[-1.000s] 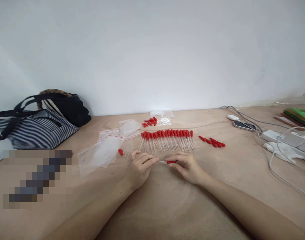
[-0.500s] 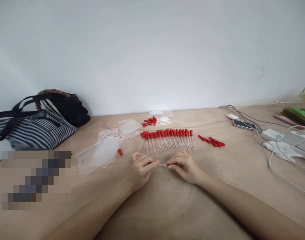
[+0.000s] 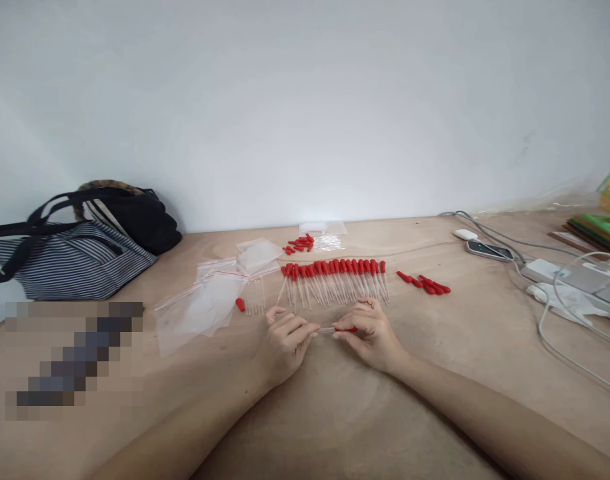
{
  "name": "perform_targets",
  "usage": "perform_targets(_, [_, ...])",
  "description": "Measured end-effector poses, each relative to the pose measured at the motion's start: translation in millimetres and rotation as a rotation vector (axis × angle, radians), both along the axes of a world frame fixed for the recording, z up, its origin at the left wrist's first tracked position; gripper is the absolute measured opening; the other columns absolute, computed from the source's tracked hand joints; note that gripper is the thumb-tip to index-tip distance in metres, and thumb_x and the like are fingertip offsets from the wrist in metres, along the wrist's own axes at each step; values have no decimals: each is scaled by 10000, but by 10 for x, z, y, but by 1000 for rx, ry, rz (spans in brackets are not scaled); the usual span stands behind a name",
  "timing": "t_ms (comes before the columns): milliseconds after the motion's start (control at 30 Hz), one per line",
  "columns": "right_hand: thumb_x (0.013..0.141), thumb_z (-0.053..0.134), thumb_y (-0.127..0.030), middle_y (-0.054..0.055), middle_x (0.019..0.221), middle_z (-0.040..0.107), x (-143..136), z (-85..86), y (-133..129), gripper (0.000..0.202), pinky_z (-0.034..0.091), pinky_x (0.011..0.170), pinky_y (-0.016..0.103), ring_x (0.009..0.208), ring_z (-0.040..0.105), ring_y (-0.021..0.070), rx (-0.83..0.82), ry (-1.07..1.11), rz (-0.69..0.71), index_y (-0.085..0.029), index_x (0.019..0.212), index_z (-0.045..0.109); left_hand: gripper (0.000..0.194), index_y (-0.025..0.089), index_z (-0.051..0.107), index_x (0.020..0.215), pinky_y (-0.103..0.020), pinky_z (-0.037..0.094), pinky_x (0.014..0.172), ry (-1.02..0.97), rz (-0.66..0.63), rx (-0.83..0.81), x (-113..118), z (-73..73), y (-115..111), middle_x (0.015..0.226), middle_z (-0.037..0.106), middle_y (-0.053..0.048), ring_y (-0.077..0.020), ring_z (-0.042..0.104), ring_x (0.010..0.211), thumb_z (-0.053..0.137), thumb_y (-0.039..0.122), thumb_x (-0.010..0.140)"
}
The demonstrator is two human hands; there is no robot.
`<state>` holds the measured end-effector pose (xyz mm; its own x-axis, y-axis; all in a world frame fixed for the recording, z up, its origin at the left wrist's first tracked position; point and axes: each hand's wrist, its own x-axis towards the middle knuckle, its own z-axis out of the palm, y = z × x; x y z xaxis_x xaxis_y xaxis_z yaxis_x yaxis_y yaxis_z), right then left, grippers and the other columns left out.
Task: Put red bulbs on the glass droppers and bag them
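Observation:
My left hand (image 3: 289,340) pinches one end of a clear glass dropper tube (image 3: 327,330), most of which its fingers hide. At the tube's other end, my right hand (image 3: 369,337) is closed on a red rubber bulb (image 3: 353,329); whether the tube sits inside the bulb is hidden by the fingers. Just beyond both hands lies a long row of droppers (image 3: 335,280), red bulbs pointing to the wall. Left of that row are several bare glass tubes (image 3: 255,297) and a single red bulb (image 3: 240,305).
Clear zip bags (image 3: 199,310) lie to the left. Loose red bulbs (image 3: 427,285) rest on the right, with more bulbs (image 3: 299,244) and tubes (image 3: 329,242) at the back. A striped bag (image 3: 75,257) stands far left; a phone (image 3: 489,250), cables and power strip (image 3: 545,270) lie right.
My hands have come slightly closer along the tube, so less of it shows between them. My right fingers have shifted a little over the red bulb.

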<state>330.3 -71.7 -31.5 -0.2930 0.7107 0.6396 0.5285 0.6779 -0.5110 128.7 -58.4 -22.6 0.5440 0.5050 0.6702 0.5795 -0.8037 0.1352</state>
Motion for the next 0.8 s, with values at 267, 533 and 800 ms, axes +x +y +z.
perform_targets(267, [792, 553, -247, -37, 671, 675, -22, -7, -32, 96, 269, 900, 409, 632, 593, 115, 109, -100, -40, -226, 714, 605, 183, 224, 629, 820, -358, 258, 821, 0, -18, 44, 22, -34, 3, 631, 635, 41, -91, 545, 563, 452, 186, 848])
perform_targets(533, [789, 564, -235, -32, 721, 692, 37, 61, -72, 132, 183, 963, 476, 761, 598, 161, 369, -258, -138, -267, 899, 631, 208, 236, 636, 846, -410, 225, 910, 74, 13, 109, 9, 16, -9, 663, 638, 46, -94, 574, 608, 463, 120, 834])
perform_targets(800, [805, 520, -235, -29, 640, 661, 31, 41, -82, 120, 180, 971, 494, 750, 586, 163, 313, -281, -99, -252, 819, 639, 267, 225, 625, 864, -392, 242, 912, 100, 0, 187, 9, 10, -32, 657, 629, 43, -90, 566, 601, 426, 54, 816])
